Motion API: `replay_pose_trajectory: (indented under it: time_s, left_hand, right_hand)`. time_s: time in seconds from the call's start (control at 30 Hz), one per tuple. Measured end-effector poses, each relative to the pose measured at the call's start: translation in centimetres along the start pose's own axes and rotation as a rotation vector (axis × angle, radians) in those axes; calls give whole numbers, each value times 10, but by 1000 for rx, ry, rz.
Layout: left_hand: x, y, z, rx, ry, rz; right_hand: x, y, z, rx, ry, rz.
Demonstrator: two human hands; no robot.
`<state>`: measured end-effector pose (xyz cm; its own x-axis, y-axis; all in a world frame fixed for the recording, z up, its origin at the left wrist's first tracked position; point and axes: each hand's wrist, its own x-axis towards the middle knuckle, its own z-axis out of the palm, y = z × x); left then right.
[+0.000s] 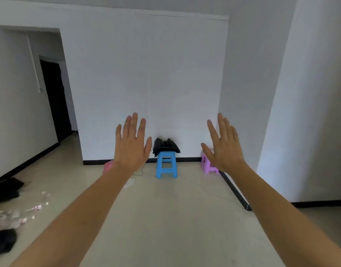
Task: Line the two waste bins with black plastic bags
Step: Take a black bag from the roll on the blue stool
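Both hands are raised in front of the person, the left hand (132,143) and the right hand (224,146), with fingers spread wide and nothing in them. They are well apart from everything on the floor. The black plastic bags (165,145) lie in a loose heap on the blue stool (166,164) at the white wall (146,74), between the two hands as the camera sees it. The biggest risk, I think, is with the bins: no waste bin shows clearly, and the pink thing (108,166) behind the left wrist is too hidden to name. A purple stool (209,166) stands near the right wall. The next risk is the heap, because thin bags cling together and several may come up at once, or the pile may slide off the small seat. A smaller risk is the thin cord (223,199) on the floor, and the clear litter (21,214) at the left, which could catch a foot.
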<state>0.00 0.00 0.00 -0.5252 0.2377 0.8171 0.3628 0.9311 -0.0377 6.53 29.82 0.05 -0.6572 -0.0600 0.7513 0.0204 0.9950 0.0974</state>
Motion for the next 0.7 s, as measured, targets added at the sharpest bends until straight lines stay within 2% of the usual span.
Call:
replay_pose_trajectory:
  time_s: [0.13, 0.4, 0.53, 0.7]
  left_hand:
    - [-3, 14, 46, 18, -108, 181]
    - [74, 3, 185, -27, -155, 103]
    - [129, 8, 288, -40, -202, 36]
    - [202, -2, 391, 46, -294, 87]
  right_hand:
    - [0, 1, 54, -63, -98, -80]
    - [71, 55, 171, -55, -119, -90]
    - [125, 97, 269, 25, -158, -73]
    - [207, 141, 376, 93, -227, -30]
